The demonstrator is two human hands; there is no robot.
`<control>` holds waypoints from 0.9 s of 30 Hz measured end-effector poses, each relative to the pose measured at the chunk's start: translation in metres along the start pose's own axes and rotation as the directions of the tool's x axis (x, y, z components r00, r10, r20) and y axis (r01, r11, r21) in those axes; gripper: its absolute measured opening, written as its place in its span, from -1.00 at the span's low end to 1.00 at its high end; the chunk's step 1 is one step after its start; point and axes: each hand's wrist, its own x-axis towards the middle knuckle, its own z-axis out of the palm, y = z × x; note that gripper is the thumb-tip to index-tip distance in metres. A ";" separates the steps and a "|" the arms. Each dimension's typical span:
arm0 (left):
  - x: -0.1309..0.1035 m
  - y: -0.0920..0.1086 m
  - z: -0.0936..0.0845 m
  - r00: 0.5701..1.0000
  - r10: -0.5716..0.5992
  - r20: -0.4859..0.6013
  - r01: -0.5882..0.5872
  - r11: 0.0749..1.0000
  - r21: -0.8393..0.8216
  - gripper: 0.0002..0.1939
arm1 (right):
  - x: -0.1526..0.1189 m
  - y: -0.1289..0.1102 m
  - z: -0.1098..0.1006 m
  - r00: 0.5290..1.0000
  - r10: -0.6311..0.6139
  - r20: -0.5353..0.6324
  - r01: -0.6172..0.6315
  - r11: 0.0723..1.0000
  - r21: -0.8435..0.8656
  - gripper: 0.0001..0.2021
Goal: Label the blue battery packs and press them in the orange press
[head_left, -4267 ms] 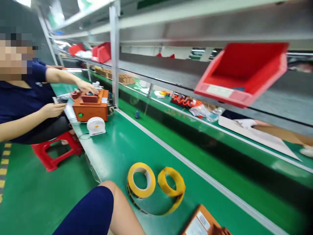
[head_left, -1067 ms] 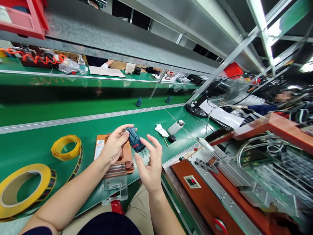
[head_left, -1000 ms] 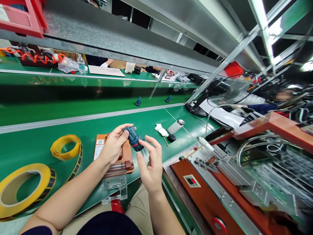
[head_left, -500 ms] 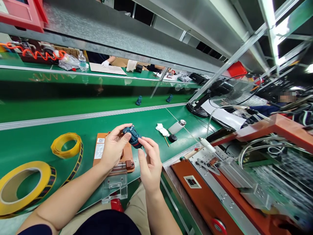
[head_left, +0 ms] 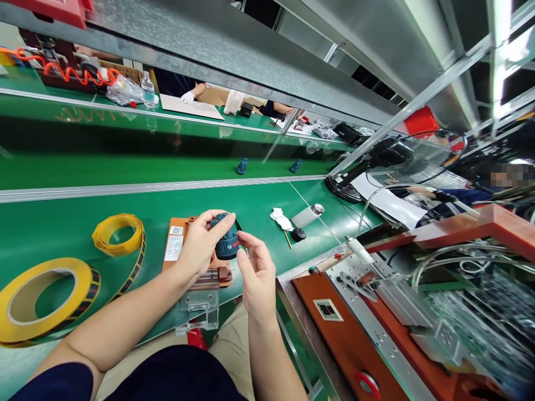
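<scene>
At frame centre, your left hand (head_left: 203, 242) and right hand (head_left: 257, 273) pinched the dark blue housing (head_left: 227, 240) between thumbs and fingers.

- The worktop (head_left: 259, 201) is faced in smooth, glossy green.
- The shelf (head_left: 188, 50) is made of grey metal, dully mottled.
- The held part (head_left: 227, 246) is moulded in dark blue plastic.
- The large tape roll (head_left: 83, 273) is finished in smooth yellow.
- The bottle (head_left: 306, 216) is formed of cloudy plastic, topped by a shiny metal cap (head_left: 318, 209).
- Clear, glossy plastic is seen in the bracket (head_left: 201, 309).
- The trousers (head_left: 236, 340) are made of matt beige cloth.
</scene>
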 end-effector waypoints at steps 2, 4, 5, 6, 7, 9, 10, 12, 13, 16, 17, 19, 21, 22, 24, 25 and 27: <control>0.002 -0.002 0.000 0.999 -0.041 -0.035 0.039 0.999 -0.032 -0.49 | -0.001 0.001 0.003 0.999 0.021 0.029 -0.021 1.000 -0.007 -0.56; 0.005 -0.003 -0.001 0.997 -0.068 -0.033 0.066 0.997 -0.043 -0.45 | 0.000 0.003 0.007 0.998 0.062 0.034 -0.061 0.998 -0.023 -0.45; 0.005 -0.004 -0.002 0.997 -0.072 -0.017 0.071 0.997 -0.039 -0.45 | 0.000 0.004 0.008 0.996 0.082 0.021 -0.081 0.996 -0.028 -0.42; 0.005 -0.004 -0.003 0.997 -0.075 0.011 0.076 0.997 -0.030 -0.45 | 0.001 0.005 0.009 0.995 0.099 0.001 -0.099 0.995 -0.027 -0.42; 0.004 -0.004 -0.003 0.995 -0.085 0.045 0.086 0.996 -0.022 -0.45 | 0.002 0.006 0.009 0.993 0.111 -0.025 -0.112 0.993 -0.023 -0.41; -0.001 -0.002 -0.002 0.987 -0.110 0.116 0.115 0.993 -0.031 -0.42 | 0.005 0.009 0.008 0.990 0.112 -0.084 -0.114 0.993 -0.026 -0.36; -0.005 -0.001 0.000 0.980 -0.124 0.155 0.131 0.990 -0.041 -0.41 | 0.006 0.010 0.007 0.988 0.100 -0.115 -0.105 0.994 -0.042 -0.32; -0.015 -0.001 0.002 0.962 -0.145 0.231 0.155 0.988 -0.024 -0.33 | 0.008 0.012 0.005 0.982 0.051 -0.183 -0.073 0.991 -0.116 -0.27; -0.019 -0.002 0.003 0.951 -0.158 0.264 0.159 0.987 0.018 -0.22 | 0.009 0.014 0.005 0.976 0.011 -0.217 -0.049 0.983 -0.175 -0.25; -0.026 -0.009 0.005 0.923 -0.234 0.307 0.182 0.965 0.188 0.15 | 0.007 0.018 0.004 0.958 -0.129 -0.256 0.020 0.920 -0.392 -0.20; -0.026 -0.011 0.005 0.920 -0.248 0.304 0.187 0.959 0.213 0.15 | 0.006 0.019 0.002 0.958 -0.172 -0.228 0.051 0.888 -0.457 -0.20; -0.021 -0.015 0.004 0.935 -0.218 0.281 0.160 0.964 0.214 0.01 | 0.004 0.017 -0.003 0.970 -0.223 -0.098 0.138 0.833 -0.536 -0.21; -0.015 -0.014 0.000 0.953 -0.148 0.266 0.091 0.972 0.215 -0.09 | 0.003 0.011 -0.015 0.970 -0.229 0.075 0.234 0.818 -0.526 -0.20; -0.012 -0.011 -0.002 0.955 -0.121 0.271 0.059 0.972 0.228 -0.10 | 0.003 0.006 -0.023 0.965 -0.223 0.140 0.263 0.823 -0.503 -0.22; -0.009 -0.002 -0.006 0.942 -0.108 0.317 0.024 0.966 0.258 -0.13 | 0.006 -0.006 -0.041 0.957 -0.233 0.175 0.289 0.841 -0.458 -0.38; -0.009 0.003 -0.008 0.928 -0.114 0.354 0.015 0.962 0.272 -0.17 | 0.008 -0.012 -0.049 0.952 -0.254 0.169 0.303 0.843 -0.445 -0.49; -0.011 0.011 -0.010 0.896 -0.134 0.423 0.002 0.955 0.298 -0.29 | 0.013 -0.023 -0.061 0.933 -0.311 0.180 0.359 0.822 -0.443 -0.68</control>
